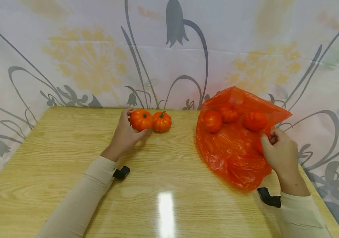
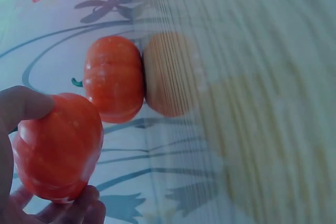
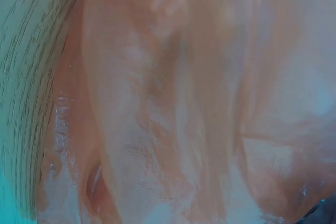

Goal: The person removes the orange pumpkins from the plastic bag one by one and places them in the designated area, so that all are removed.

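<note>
My left hand (image 1: 126, 130) grips a small orange pumpkin (image 1: 141, 120) with a short green stem, thumb on one side and fingers on the other. In the left wrist view this held pumpkin (image 2: 59, 148) is raised off the tabletop. Right beside it a second pumpkin (image 1: 161, 121) with a longer green stem rests on the table. On the right, my right hand (image 1: 283, 153) pinches the side edge of a thin red plastic bag (image 1: 231, 155). Several pumpkins (image 1: 255, 121) lie inside the bag, one of them partly hidden behind the right fingers. Bag film (image 3: 168, 103) fills most of the right wrist view.
The wooden table (image 1: 163, 165) has a glossy grain and a bright light reflection near its front. A flower-patterned cloth (image 1: 157, 49) hangs along the table's back edge and right side. Black camera mounts (image 1: 269, 197) sit at both wrists.
</note>
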`<state>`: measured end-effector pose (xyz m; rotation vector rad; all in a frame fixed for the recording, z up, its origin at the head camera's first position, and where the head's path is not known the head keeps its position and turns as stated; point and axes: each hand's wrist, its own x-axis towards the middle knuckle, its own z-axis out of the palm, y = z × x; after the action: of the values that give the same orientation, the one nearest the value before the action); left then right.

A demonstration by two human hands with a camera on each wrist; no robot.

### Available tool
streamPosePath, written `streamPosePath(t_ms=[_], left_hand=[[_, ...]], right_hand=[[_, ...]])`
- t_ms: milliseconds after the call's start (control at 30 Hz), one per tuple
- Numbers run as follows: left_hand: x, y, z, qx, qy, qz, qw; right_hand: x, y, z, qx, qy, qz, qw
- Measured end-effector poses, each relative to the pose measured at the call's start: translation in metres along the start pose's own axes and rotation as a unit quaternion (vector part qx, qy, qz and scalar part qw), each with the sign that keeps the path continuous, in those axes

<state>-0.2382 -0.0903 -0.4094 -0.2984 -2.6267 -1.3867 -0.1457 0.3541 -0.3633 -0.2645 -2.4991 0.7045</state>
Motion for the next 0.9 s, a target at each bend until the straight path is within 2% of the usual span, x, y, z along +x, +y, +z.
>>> streamPosePath(t_ms=[100,267,567,900], left_hand=[[0.001,-0.003,-0.002,0.007,0.001,-0.006,1.0000],[0.004,-0.012,-0.004,0.033,-0.014,-0.039,0.9986],[0.005,-0.020,-0.008,0.033,-0.054,-0.074,0.9953],[0.004,-0.020,-0.009,0.054,-0.077,-0.079,0.9924]], right_hand=[[0.000,0.001,0.000,0.000,-0.001,0.001,1.0000],[0.001,0.001,-0.001,-0.001,-0.014,0.006,0.9999],[0.001,0.001,0.000,-0.004,-0.020,0.010,0.9997],[0.001,0.001,0.001,-0.011,-0.029,0.008,0.9995]])
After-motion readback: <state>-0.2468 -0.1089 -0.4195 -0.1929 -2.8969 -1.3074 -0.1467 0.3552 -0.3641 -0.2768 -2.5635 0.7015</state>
